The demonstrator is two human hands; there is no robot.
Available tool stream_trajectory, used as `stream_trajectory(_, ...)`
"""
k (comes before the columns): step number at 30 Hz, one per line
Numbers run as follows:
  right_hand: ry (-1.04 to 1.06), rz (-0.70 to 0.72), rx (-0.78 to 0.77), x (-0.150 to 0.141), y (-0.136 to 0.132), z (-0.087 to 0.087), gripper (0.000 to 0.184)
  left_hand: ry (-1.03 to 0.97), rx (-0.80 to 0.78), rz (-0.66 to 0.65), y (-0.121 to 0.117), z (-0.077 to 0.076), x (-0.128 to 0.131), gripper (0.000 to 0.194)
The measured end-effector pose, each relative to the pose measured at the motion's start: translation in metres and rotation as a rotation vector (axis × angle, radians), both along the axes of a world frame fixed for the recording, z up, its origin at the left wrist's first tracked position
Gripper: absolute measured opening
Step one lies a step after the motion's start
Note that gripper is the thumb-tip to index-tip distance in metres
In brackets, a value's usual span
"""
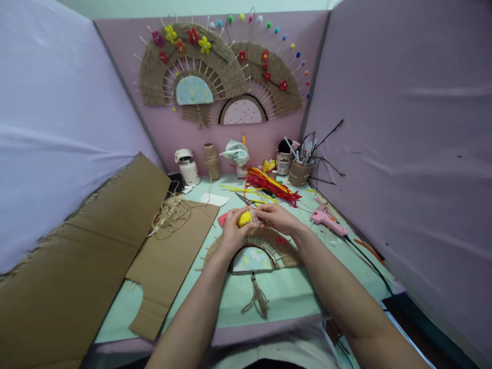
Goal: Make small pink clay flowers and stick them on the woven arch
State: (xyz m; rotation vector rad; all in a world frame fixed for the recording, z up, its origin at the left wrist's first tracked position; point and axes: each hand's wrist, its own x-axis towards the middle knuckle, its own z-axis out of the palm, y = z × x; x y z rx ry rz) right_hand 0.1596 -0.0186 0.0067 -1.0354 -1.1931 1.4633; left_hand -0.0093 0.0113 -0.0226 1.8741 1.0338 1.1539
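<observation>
My left hand [231, 230] is closed round a soft-looking yellow lump [245, 219], perhaps modelling clay, partly covered by clear plastic wrap [254, 216]. The fingers of my right hand [277, 216] pinch the edge of that wrap. Just left of my left hand, a pinkish-red piece [222, 220] shows in part. Below both hands lies a woven twine fan [292, 255] with a floral half-circle [252, 259], a small red flower [281, 240] and a twine tassel [257, 300]. My hands and forearms hide part of the fan.
Scissors [244, 199] lie beyond my hands, before red and yellow pipe cleaners [274, 187]. A pink glue gun [328, 221] with a cord is at right. Cardboard [172, 266] and loose twine [171, 212] lie left. Jars, a twine spool [211, 160] and finished fans [226, 66] stand behind.
</observation>
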Motion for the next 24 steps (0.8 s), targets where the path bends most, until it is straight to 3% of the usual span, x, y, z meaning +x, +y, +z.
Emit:
stream_trajectory(14, -0.138, -0.024, 0.024, 0.0007, -0.0025, 0.0041, 0.034, 0.042, 0.023, 0.017, 0.0015, -0.0022, -0.0020, 0.045)
stream_trajectory(24, -0.265, -0.101, 0.116, -0.0014, 0.0015, -0.0024, 0.026, 0.110, 0.136, 0.038, -0.0005, -0.0007, -0.0039, 0.041)
